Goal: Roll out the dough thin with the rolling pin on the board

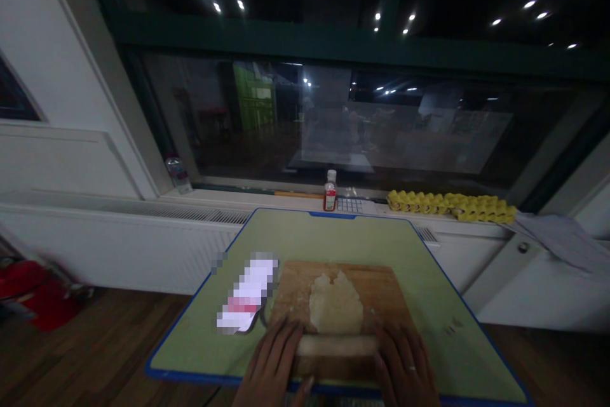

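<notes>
A pale wooden rolling pin (337, 346) lies crosswise at the near edge of a flattened sheet of dough (335, 303). My left hand (276, 353) rests over the pin's left end, fingers laid forward across it. Over the right end is my right hand (403, 356), its fingers also draped on the pin and a ring on one of them. Under the dough is a wooden cutting board (384, 280), with small bits of dough scattered on it. The dough is irregular, with a notch in its far edge. Both ends of the pin are hidden by my hands.
The board sits on a green table with a blue rim (448, 312). Left of it lies a pixelated phone-shaped object (248, 296). On the windowsill stand a small red-labelled bottle (330, 191), a clear bottle (178, 173) and yellow egg trays (448, 205). A radiator (119, 248) is behind.
</notes>
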The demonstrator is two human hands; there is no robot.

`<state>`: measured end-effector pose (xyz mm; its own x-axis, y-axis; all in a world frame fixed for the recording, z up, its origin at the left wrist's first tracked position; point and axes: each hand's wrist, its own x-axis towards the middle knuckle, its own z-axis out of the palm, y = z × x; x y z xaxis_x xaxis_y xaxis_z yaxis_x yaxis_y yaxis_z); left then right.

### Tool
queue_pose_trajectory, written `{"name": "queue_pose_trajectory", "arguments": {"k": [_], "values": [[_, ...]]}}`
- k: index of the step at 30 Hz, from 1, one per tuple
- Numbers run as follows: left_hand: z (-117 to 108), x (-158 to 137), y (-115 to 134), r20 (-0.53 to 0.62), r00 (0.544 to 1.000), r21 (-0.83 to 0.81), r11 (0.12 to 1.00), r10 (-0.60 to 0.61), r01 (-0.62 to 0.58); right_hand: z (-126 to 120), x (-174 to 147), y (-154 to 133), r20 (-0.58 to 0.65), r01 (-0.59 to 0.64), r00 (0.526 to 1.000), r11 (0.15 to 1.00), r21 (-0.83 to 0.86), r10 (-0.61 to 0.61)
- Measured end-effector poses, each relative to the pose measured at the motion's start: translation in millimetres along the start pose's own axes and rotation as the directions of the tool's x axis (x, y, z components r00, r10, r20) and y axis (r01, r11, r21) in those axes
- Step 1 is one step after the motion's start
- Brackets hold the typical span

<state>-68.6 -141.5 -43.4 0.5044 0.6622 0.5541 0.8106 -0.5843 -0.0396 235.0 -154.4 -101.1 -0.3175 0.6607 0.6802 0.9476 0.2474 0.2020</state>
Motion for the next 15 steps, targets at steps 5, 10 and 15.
{"name": "queue_pose_trajectory", "arguments": {"k": [5, 10, 15], "values": [[4, 6, 7, -0.014, 1.000, 0.068, 0.998, -0.003, 0.004, 0, 2, -23, 0.042, -0.247, 0.968, 0.968, -0.048, 0.249], [10, 14, 16, -0.006, 1.000, 0.116, 0.993, 0.005, -0.004, -2, 10, -33, 0.049, -0.283, 0.957, 0.959, -0.030, 0.284], [16, 18, 20, -0.033, 0.999, 0.138, 0.990, -0.005, 0.009, 1, 16, -30, -0.007, -0.261, 0.965, 0.965, -0.008, 0.261]]}}
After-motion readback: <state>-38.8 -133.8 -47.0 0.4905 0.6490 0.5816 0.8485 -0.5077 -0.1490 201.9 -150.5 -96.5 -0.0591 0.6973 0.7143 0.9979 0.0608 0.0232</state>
